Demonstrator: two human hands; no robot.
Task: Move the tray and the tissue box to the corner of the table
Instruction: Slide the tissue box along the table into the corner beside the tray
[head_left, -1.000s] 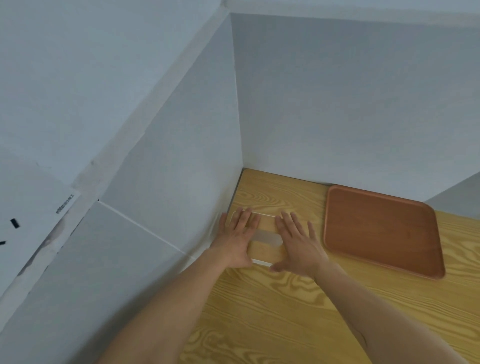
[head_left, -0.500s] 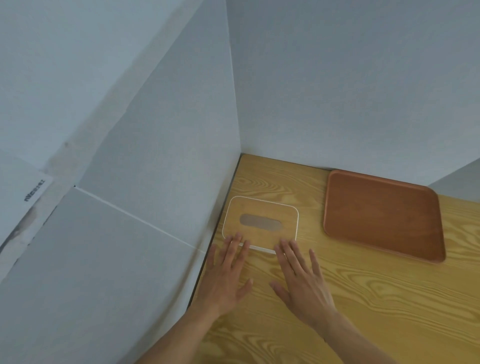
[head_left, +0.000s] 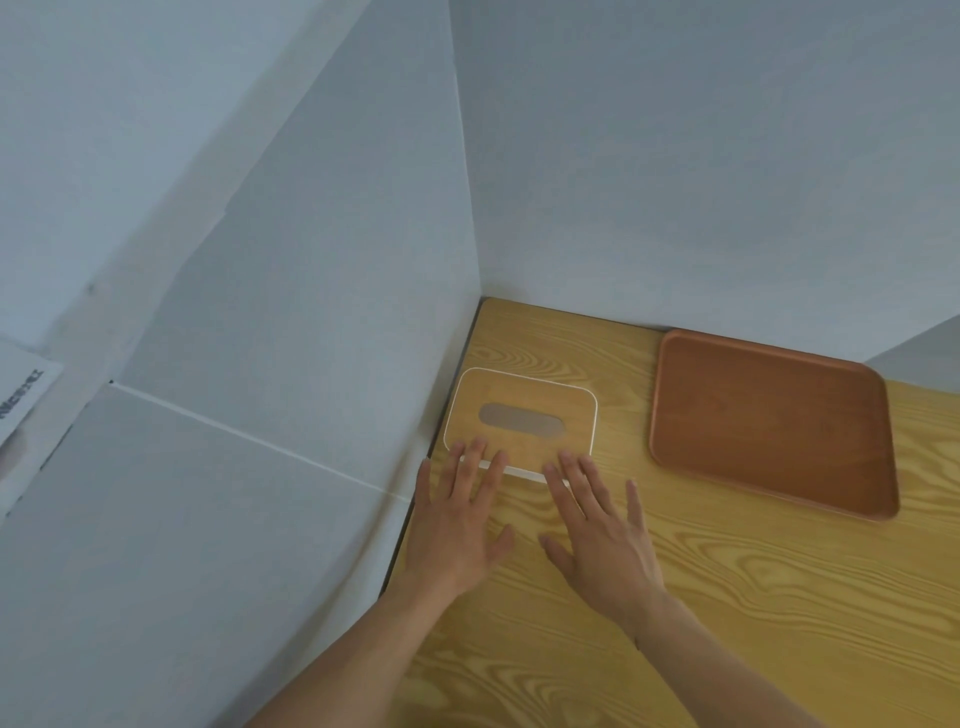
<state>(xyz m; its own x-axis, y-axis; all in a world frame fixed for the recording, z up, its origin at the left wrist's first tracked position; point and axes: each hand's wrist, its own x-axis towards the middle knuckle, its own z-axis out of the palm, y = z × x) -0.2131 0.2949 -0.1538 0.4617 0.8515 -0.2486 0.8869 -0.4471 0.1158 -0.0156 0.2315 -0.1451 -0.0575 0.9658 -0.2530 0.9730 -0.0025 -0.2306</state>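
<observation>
The tissue box (head_left: 522, 418) has a wooden lid with a white rim and a grey oval slot. It sits by the left wall, a little short of the table's far left corner. The brown wooden tray (head_left: 769, 421) lies flat to its right, against the back wall, with bare table between them. My left hand (head_left: 460, 514) and my right hand (head_left: 602, 525) lie flat, fingers spread, just in front of the box. Their fingertips touch or overlap its near edge; neither hand grips it.
The light wooden table (head_left: 727, 597) meets grey partition walls at the left (head_left: 291, 389) and at the back (head_left: 675, 182). A strip of bare table lies between the box and the back wall. A paper label (head_left: 21, 395) hangs on the far left.
Both hands drew back off the tissue box lid towards me and now rest at its near edge. The box and the tray stay where they were.
</observation>
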